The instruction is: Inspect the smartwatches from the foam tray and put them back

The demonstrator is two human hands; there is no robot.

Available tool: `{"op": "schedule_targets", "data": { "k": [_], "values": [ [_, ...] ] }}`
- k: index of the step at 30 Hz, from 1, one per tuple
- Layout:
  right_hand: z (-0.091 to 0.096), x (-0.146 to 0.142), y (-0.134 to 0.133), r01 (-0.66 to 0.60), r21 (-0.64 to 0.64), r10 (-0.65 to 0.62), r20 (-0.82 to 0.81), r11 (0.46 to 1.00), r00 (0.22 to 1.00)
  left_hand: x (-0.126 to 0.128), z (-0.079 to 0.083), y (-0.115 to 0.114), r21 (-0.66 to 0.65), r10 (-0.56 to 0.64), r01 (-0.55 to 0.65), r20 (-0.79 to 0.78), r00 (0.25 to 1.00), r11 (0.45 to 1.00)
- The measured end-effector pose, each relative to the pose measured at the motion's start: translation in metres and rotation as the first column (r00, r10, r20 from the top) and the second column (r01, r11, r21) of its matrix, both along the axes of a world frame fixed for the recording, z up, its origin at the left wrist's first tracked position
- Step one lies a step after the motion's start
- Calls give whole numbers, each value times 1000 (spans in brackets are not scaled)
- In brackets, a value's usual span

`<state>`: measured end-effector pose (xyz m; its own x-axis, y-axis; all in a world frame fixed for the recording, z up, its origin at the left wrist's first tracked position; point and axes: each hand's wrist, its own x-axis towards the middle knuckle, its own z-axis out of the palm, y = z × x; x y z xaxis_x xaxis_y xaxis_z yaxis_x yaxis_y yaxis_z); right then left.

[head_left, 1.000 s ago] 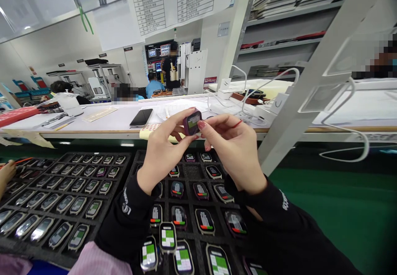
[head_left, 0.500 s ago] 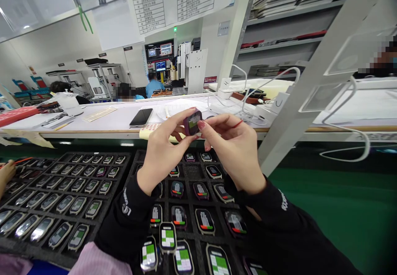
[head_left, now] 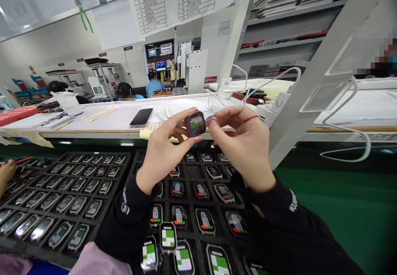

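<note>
1. One white bench (head_left: 124, 106), running from 9 to 3 o'clock around the purple watch (head_left: 196, 124).
2. Two black trays of watches (head_left: 205, 221): left tray (head_left: 117, 186) at 8, right tray (head_left: 192, 172) at 6; screen text too small to read.
3. Sheet (head_left: 172, 0) at 12: printed tables, characters illegible.
4. Right hand (head_left: 243, 144) at 4: thumb and fingertips close together beside the watch; cannot tell whether they pinch anything.
5. Left hand (head_left: 164, 153) at 8: spread just the watch's width, gripping its edges.
6. White blocks: "H" (head_left: 226, 82) at 1, "U" (head_left: 278, 103) at 3.
7. Purple watch: raised beyond the trays, green patch and unreadable text onscreen.
</note>
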<state>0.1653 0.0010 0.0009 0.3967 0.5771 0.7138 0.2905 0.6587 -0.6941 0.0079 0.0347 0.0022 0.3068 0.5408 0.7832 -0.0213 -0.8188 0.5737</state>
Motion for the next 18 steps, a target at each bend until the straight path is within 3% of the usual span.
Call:
{"op": "schedule_targets", "data": {
  "k": [3, 6, 8, 11, 14, 18],
  "values": [
    [3, 7, 0, -160, -39, 159, -38, 986, 987, -2, 3, -2, -58, -49, 50, 4, 999, 997],
    [5, 11, -4, -401, -145, 402, -25, 904, 915, -5, 4, -1, -13, -47, 47, -37, 998, 999],
    [5, 13, -7, -485, -228, 497, -4, 845, 868, -7, 4, 1, 42, -17, 21, -89, 996, 999],
    [5, 16, -11, -525, -333, 568, 39, 783, 822, -9, 4, 4, 102, 9, 6, -139, 990, 995],
    [6, 21, -14, -574, -359, 635, 73, 736, 769, -11, 4, 5, 124, -4, 23, -148, 989, 992],
    [7, 26, -17, -590, -346, 647, 70, 730, 759, -12, 5, 3, 156, -1, 28, -171, 985, 987]
  ]
}}
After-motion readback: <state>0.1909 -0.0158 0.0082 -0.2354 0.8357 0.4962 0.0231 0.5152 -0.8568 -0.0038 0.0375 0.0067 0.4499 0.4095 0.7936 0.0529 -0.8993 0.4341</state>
